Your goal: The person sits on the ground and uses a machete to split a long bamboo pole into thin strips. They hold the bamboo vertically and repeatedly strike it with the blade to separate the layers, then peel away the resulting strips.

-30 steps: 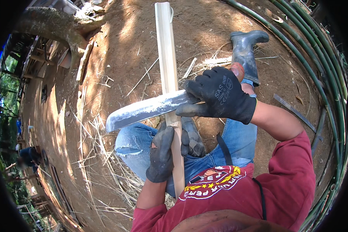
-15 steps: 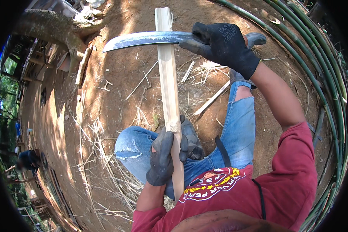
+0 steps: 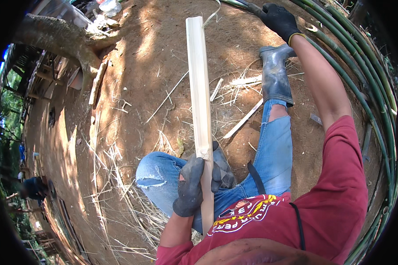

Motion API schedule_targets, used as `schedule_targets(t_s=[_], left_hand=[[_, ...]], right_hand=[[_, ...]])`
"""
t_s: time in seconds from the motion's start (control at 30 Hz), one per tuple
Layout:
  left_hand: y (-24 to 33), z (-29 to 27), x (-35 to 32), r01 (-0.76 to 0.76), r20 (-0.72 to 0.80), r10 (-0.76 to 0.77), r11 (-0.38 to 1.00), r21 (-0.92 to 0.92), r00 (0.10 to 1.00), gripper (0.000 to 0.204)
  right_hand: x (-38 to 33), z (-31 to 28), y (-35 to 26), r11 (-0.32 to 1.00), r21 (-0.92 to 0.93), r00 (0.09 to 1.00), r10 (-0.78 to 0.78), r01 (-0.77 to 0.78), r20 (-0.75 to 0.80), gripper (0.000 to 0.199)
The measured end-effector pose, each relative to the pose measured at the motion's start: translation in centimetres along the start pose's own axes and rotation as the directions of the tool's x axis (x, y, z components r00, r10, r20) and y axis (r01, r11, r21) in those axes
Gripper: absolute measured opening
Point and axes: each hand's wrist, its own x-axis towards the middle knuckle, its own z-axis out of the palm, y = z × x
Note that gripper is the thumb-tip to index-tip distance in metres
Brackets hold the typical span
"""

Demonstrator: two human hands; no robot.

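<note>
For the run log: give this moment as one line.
left hand: grips pale bamboo slat, upright | right hand: raised far, gripping dark handle | ground: dirt, splinters

Pale smooth bamboo slat [image 3: 199, 84]; matt dark fabric glove [image 3: 191, 185]; dull rubber boot [image 3: 276, 75]

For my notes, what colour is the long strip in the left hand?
Pale cream bamboo strip, head view.

light: bright daylight, dappled sun patches across the dirt ground [image 3: 154, 57] | shadows: soft leaf shade mottles the soil, the tree trunk [image 3: 62, 39] dark | glare: pale bamboo slat [image 3: 199, 84] nearly washed out | focus: centre sharp, rim soft | distortion: strong fisheye bend, green bamboo poles [image 3: 376, 88] curve along the black vignette
</note>
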Motion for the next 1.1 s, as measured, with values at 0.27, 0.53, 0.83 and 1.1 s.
schedule_targets(t_s=[0.27,0.53,0.83,1.1], left_hand=[[-0.1,0.4,0.4,-0.005,-0.036,0.004,1.000,-0.019,0.999,0.059],[-0.5,0.1,0.3,-0.023,-0.058,0.027,0.996,0.083,0.998,0.058],[-1.5,-1.3,0.6,-0.059,-0.027,0.064,0.984,0.169,0.998,0.056],[0.3,0.4,0.3,-0.028,-0.041,0.030,0.998,0.051,0.999,0.055]], right_hand=[[-4.7,-8.4,-7.4,0.201,0.875,0.885,-0.071,-0.440,0.461,0.048],[-3.1,-9.5,-13.8,0.138,0.880,0.870,-0.144,-0.454,0.471,0.031],[3.1,-6.3,-6.2,0.161,0.933,0.820,0.540,-0.323,0.190,0.029],[-3.0,-10.0,-9.0,0.612,0.788,0.996,0.084,-0.068,0.020,0.045]])
